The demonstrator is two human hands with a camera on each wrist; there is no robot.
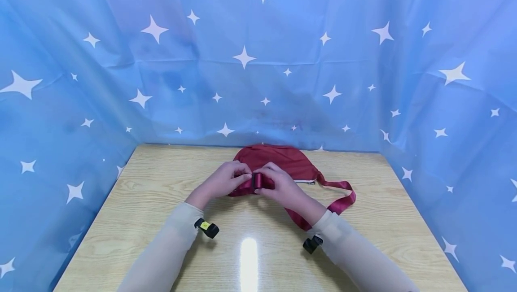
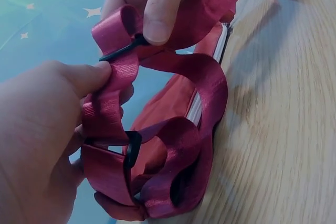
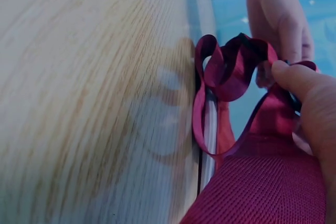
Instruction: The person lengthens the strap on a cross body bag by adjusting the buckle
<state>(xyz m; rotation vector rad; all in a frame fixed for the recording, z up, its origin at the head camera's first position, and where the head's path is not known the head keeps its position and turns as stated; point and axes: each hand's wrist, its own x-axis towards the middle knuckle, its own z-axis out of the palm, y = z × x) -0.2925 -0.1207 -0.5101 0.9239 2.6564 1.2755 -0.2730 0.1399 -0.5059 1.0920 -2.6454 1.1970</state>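
A dark red waist bag (image 1: 278,159) lies on the table's far side, its white zipper (image 1: 304,181) facing front. Before it, both hands hold its shiny red strap (image 2: 107,114). My left hand (image 1: 226,179) pinches the strap just beside a black slide buckle (image 2: 123,50). On the other side of that buckle, my right hand (image 1: 280,186) grips the webbing, thumb pressed near the bar. A small strap loop stands up through the buckle. Lower down in the left wrist view sits a second black buckle (image 2: 133,149). Some of the left fingers are hidden behind the strap.
More of the strap curves in a loop (image 1: 343,203) to the right and passes under the right forearm. The wooden table (image 1: 161,171) is enclosed by a blue star-patterned curtain (image 1: 282,81). Black wrist cameras (image 1: 207,228) are worn on both sleeves.
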